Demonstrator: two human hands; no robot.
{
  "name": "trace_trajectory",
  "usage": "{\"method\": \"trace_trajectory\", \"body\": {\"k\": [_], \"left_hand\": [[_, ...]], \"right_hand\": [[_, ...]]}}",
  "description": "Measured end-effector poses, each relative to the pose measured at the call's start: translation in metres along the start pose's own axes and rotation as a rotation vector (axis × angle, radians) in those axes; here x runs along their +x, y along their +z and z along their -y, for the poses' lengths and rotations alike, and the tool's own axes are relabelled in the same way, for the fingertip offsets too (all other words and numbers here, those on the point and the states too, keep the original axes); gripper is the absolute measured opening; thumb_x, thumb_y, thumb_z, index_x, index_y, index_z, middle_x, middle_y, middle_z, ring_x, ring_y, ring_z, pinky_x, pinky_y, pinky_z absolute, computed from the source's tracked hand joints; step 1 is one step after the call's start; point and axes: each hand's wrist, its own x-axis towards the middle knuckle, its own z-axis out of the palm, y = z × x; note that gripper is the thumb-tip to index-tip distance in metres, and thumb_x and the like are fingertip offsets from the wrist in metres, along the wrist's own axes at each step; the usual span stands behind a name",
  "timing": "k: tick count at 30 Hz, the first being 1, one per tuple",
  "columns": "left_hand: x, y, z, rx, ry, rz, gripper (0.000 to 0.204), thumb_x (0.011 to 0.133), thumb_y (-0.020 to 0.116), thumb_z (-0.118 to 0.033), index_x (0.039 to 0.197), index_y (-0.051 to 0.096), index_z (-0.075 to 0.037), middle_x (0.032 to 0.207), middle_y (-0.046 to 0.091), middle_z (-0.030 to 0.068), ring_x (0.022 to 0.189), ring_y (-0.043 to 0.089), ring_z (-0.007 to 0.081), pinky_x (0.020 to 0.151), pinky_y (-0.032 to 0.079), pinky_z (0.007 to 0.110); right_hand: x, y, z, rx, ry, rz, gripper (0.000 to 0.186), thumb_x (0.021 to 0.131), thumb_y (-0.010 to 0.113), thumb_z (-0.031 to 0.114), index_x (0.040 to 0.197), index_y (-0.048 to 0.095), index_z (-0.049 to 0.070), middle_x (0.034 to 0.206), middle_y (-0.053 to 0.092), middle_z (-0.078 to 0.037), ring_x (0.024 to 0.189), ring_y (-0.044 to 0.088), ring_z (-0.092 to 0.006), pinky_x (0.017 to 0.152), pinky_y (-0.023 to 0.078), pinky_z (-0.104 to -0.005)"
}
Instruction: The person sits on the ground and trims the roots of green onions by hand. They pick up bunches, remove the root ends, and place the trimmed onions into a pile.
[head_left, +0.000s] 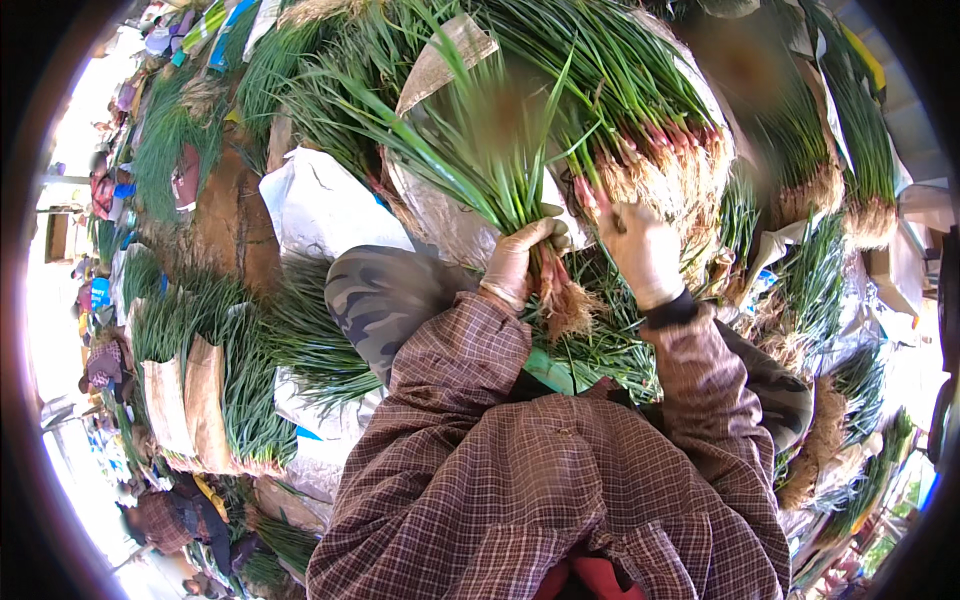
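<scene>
My gloved left hand (pixel 520 255) is closed round an upright bunch of green onions (pixel 565 305), its long leaves fanning upward above the fist and its pink bases and pale roots hanging below. Just to the right, my gloved right hand (pixel 635 245) pinches a pink onion stalk (pixel 590 190) at the near edge of a large heap of onions (pixel 675 155), whose roots face me. The fingertips of that hand are partly hidden. Loose green leaves lie beneath both hands, between my camouflage-clad knees (pixel 380 300).
White sacks (pixel 330 200) and further onion bundles (pixel 870 220) surround me on both sides. Brown paper wraps part of a bundle at left (pixel 200 400). A brown sheet (pixel 235 235) lies behind it. Several other people (pixel 170 515) are along the far left side.
</scene>
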Motion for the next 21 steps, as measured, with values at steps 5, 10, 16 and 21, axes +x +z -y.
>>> {"method": "trace_trajectory", "body": {"k": [5,10,16,21], "left_hand": [[-0.011,0.049,-0.002,-0.017,-0.132,-0.101,0.021,0.089,0.066,-0.016,0.100,0.065,0.002,0.089,0.071,0.0135,0.071,0.068,0.0210,0.060,0.057,0.030],[-0.017,0.051,-0.007,0.030,-0.244,-0.027,0.030,0.095,0.056,-0.024,0.089,0.064,0.004,0.056,0.059,0.0096,0.042,0.055,0.0161,0.040,0.050,0.028],[-0.013,0.032,0.016,0.249,-0.083,-0.096,0.031,0.092,0.058,-0.020,0.089,0.066,0.010,0.057,0.060,0.0133,0.045,0.056,0.0201,0.042,0.048,0.030],[-0.007,0.017,0.023,0.219,0.007,-0.122,0.031,0.093,0.055,-0.019,0.090,0.065,0.011,0.053,0.058,0.0139,0.040,0.055,0.0217,0.035,0.046,0.033]], "right_hand": [[-0.045,-0.037,0.032,-0.072,-0.255,0.217,0.021,0.086,0.066,0.028,0.079,0.059,0.009,0.066,0.052,-0.009,0.053,0.054,-0.0234,0.051,0.047,-0.0371],[-0.014,0.001,-0.017,0.949,0.445,0.400,0.048,0.095,0.060,0.037,0.116,0.062,-0.005,0.099,0.070,-0.010,0.087,0.062,-0.0117,0.081,0.049,-0.0294],[0.002,0.066,0.000,0.744,0.588,0.131,0.031,0.089,0.067,0.015,0.112,0.065,-0.006,0.092,0.069,-0.007,0.081,0.060,-0.0106,0.074,0.048,-0.0229],[-0.025,0.044,0.018,1.468,0.787,0.031,0.019,0.095,0.059,0.019,0.101,0.067,0.003,0.090,0.069,-0.003,0.077,0.061,-0.0105,0.073,0.049,-0.0245]]}}
